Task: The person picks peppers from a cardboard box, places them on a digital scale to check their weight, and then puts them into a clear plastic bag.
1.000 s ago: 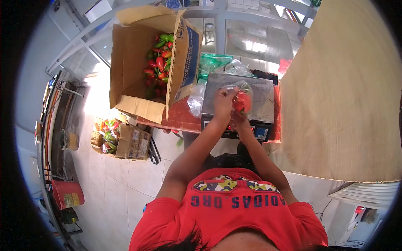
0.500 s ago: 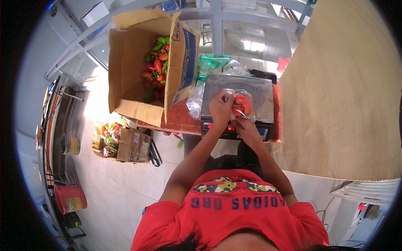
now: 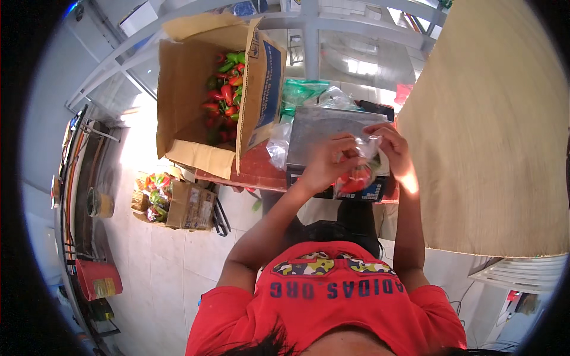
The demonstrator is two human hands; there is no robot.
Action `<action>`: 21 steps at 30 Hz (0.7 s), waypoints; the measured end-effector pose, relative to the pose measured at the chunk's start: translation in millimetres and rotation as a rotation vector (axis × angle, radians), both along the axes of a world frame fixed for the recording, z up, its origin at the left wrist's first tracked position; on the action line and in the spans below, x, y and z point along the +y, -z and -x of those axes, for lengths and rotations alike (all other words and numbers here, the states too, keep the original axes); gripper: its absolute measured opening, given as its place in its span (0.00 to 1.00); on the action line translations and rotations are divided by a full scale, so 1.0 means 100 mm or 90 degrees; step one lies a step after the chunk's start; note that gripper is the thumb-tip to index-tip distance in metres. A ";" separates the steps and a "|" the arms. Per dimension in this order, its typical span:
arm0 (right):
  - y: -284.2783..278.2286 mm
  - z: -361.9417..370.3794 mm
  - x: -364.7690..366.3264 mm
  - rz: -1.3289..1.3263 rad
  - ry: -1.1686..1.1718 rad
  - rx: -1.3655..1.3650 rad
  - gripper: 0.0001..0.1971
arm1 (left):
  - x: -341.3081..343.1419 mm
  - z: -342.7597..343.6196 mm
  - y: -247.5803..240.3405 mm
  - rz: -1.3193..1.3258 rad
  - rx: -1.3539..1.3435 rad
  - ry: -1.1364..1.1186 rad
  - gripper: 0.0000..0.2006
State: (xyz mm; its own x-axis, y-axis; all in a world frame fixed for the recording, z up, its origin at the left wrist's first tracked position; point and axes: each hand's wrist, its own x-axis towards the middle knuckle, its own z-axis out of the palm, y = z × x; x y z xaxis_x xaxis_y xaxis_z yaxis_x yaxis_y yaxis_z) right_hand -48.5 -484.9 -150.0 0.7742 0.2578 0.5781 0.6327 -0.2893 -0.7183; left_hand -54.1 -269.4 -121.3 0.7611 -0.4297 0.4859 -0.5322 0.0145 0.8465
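A clear plastic bag of red peppers (image 3: 356, 180) hangs between my hands, over the near edge of the digital scale (image 3: 323, 121). My left hand (image 3: 332, 159) is closed at the bag's gathered neck, slightly blurred. Across from it, my right hand (image 3: 390, 144) pinches the twisted plastic at the top. Left of the scale, a large open cardboard box (image 3: 258, 101) lies tilted with its mouth toward me. Inside it are many red and green peppers (image 3: 227, 92).
Green and clear plastic bags (image 3: 303, 92) lie behind the scale on the red table (image 3: 255, 172). A smaller carton (image 3: 193, 204) with bagged peppers stands on the floor at left. A large tan board (image 3: 481, 148) fills the right side. A red bin (image 3: 98, 279) stands far left.
The pepper bag has come up off the scale platform and toward me. My right hand has moved up to the bag's neck; the plastic is now gathered between both hands.
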 end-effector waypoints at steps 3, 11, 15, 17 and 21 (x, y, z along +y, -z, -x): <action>0.20 0.05 -0.08 -0.420 -0.177 0.364 0.10 | -0.07 0.00 -0.28 -0.008 -0.037 0.081 0.07; 0.67 0.30 0.88 -0.917 -0.459 0.564 0.12 | -0.40 -0.35 0.12 0.143 0.239 -0.077 0.11; 0.28 0.47 0.68 -0.502 0.010 0.617 0.10 | -0.23 -0.36 0.40 -0.097 -0.027 -0.275 0.09; 0.15 0.47 0.47 0.127 0.284 0.136 0.10 | -0.08 -0.27 0.34 -0.107 0.038 -0.203 0.08; -0.34 0.26 0.13 0.239 0.194 -0.090 0.10 | 0.02 -0.09 0.07 -0.058 0.026 -0.026 0.08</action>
State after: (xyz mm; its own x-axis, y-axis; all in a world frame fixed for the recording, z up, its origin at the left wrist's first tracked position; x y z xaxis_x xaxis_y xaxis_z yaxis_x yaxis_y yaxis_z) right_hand -74.3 -472.2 -116.4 0.7670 0.2426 0.5940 0.5633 -0.6977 -0.4425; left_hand -45.5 -267.0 -128.4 0.7976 -0.4382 0.4144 -0.4955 -0.0844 0.8645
